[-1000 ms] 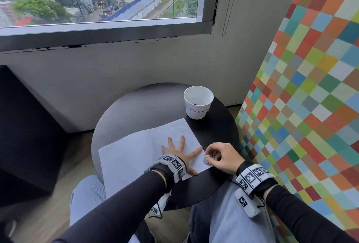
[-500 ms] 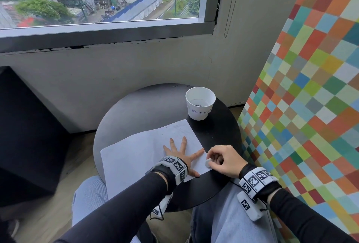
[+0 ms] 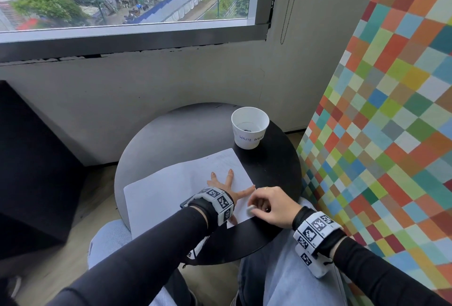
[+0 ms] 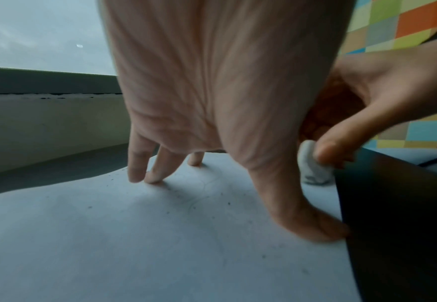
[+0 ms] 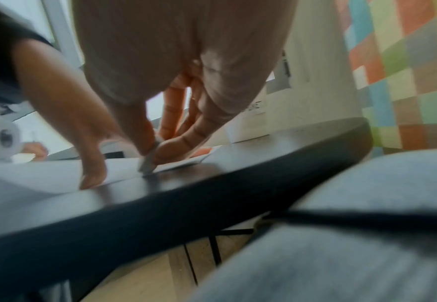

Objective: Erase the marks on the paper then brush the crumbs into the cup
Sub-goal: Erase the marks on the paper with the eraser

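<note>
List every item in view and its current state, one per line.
paper: flat on the table, faint marks and dark crumbs on it
eraser: pinched, at the paper's near right edge
cup: upright beyond the paper, dark bits inside
left hand: fingers spread, pressing the paper
right hand: pinching the eraser
table: bears paper and cup

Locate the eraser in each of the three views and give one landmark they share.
Head: the eraser is low and right of centre, pinched by the right hand at the paper's near right edge.
Left wrist: it is at the right, middle height, under the right thumb.
Right wrist: it is centre-left, between thumb and fingertips, on the paper's edge.
Shared landmark: the left hand's thumb pressing the paper.
</note>
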### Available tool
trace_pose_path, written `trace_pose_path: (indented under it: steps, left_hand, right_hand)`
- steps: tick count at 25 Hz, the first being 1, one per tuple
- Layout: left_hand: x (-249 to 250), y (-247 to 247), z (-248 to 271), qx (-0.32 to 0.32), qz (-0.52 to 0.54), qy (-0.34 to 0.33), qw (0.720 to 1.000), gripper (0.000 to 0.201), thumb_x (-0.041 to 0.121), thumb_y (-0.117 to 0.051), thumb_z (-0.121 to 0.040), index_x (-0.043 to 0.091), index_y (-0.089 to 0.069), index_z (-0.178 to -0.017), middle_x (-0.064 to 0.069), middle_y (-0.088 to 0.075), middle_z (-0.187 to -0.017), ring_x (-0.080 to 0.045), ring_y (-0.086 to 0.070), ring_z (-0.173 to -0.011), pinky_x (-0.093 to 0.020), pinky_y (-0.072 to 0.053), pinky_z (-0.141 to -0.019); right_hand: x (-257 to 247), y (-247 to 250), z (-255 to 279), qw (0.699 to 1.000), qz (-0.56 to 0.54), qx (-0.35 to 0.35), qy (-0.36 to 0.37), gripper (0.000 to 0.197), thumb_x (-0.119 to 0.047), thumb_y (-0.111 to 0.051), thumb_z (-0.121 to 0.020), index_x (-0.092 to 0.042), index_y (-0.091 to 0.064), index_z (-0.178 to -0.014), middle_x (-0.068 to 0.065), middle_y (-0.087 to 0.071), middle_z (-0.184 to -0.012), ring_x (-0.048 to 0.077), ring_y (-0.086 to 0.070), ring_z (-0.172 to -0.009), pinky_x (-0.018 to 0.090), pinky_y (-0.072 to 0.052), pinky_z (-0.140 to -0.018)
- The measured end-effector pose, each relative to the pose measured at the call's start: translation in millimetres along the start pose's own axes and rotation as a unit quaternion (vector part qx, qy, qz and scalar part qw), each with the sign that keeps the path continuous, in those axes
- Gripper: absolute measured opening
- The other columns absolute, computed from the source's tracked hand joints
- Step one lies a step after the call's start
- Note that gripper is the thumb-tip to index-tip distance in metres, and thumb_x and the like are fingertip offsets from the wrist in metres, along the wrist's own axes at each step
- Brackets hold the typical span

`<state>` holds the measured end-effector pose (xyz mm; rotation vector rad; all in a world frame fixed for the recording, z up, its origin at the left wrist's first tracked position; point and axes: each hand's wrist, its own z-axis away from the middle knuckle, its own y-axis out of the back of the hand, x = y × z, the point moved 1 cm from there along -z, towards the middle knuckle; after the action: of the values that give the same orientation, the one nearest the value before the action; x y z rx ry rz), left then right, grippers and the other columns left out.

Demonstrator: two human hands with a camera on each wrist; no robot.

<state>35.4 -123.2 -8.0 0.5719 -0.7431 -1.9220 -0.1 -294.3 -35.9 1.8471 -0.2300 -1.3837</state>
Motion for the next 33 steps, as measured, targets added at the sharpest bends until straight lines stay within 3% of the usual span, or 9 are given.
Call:
trace_pose_path:
  steps: [4, 8, 17, 20, 24, 27, 31, 33]
  left_hand:
    - [0, -1, 2, 0.012, -0.004, -0.005, 1.000, 0.109, 0.056, -0.074, -0.079, 0.063, 0.016, -0.142, -0.009, 0.033, -0.158, -0.061, 0.014, -0.140, -0.064, -0.016, -0.116]
    - [0, -1, 1, 0.011, -0.012, 0.002, 1.000, 0.110, 0.060, -0.073, -0.078, 0.063, 0.016, -0.143, -0.008, 0.031, -0.159, -0.061, 0.012, -0.140, -0.064, -0.018, -0.116]
    - [0, -1, 1, 0.006, 0.006, -0.001, 1.000, 0.112, 0.057, -0.075, -0.077, 0.064, 0.015, -0.143, -0.007, 0.032, -0.159, -0.061, 0.013, -0.140, -0.063, -0.022, -0.115]
    - [-1, 0, 4, 0.011, 0.001, -0.008, 1.000, 0.115, 0.057, -0.075, -0.077, 0.055, 0.016, -0.147, -0.003, 0.031, -0.160, -0.061, 0.009, -0.141, -0.063, -0.021, -0.115]
    - [-5, -2, 4, 0.038, -0.006, -0.011, 0.999, 0.126, 0.062, -0.076, -0.073, 0.040, 0.018, -0.153, 0.002, 0.026, -0.162, -0.057, 0.002, -0.144, -0.065, -0.019, -0.114]
    - [-7, -5, 6, 0.057, -0.011, -0.010, 0.998, 0.130, 0.063, -0.077, -0.071, 0.030, 0.016, -0.156, 0.003, 0.023, -0.163, -0.056, -0.002, -0.144, -0.065, -0.018, -0.113]
    - [-6, -2, 7, 0.048, -0.005, 0.000, 0.999, 0.130, 0.061, -0.077, -0.072, 0.030, 0.017, -0.155, 0.003, 0.025, -0.162, -0.055, 0.000, -0.145, -0.068, -0.013, -0.113]
    - [-4, 0, 6, 0.038, -0.014, 0.011, 0.999, 0.130, 0.062, -0.077, -0.072, 0.031, 0.018, -0.155, 0.003, 0.026, -0.162, -0.055, 0.000, -0.145, -0.070, -0.011, -0.113]
  right_hand:
    - [2, 1, -4, 0.999, 0.014, 0.040, -0.022, 0.004, -0.018, -0.070, -0.079, -0.014, -0.068, -0.080, -0.007, -0.063, -0.072, 0.010, -0.059, -0.063, 0.012, -0.043, -0.058]
    - [2, -2, -2, 1.000, 0.004, -0.014, -0.017, 0.004, -0.019, -0.070, -0.079, -0.015, -0.070, -0.081, -0.006, -0.065, -0.072, 0.008, -0.059, -0.061, 0.012, -0.045, -0.059]
    - [4, 4, -2, 0.998, 0.011, 0.054, -0.044, 0.005, -0.013, -0.067, -0.074, -0.018, -0.067, -0.074, -0.004, -0.063, -0.067, 0.014, -0.057, -0.056, 0.016, -0.044, -0.054]
    - [0, -3, -1, 1.000, 0.018, -0.009, -0.008, 0.001, -0.016, -0.067, -0.078, -0.016, -0.067, -0.077, -0.004, -0.063, -0.069, 0.010, -0.057, -0.058, 0.014, -0.044, -0.057]
    - [5, 0, -6, 0.998, 0.017, 0.060, -0.032, 0.004, -0.019, -0.070, -0.079, -0.015, -0.067, -0.079, -0.002, -0.063, -0.073, 0.013, -0.058, -0.061, 0.012, -0.042, -0.059]
    - [-1, -9, -6, 0.999, 0.029, 0.004, 0.022, 0.006, -0.018, -0.071, -0.081, -0.013, -0.068, -0.083, -0.004, -0.063, -0.074, 0.008, -0.057, -0.061, 0.010, -0.040, -0.061]
    - [6, -1, -13, 0.996, 0.028, 0.076, -0.025, 0.008, -0.019, -0.072, -0.081, -0.013, -0.068, -0.084, -0.002, -0.062, -0.076, 0.010, -0.058, -0.065, 0.012, -0.042, -0.061]
    - [4, -7, -11, 0.999, 0.024, 0.023, 0.000, 0.009, -0.019, -0.072, -0.081, -0.013, -0.069, -0.086, -0.003, -0.063, -0.077, 0.009, -0.059, -0.064, 0.011, -0.043, -0.062]
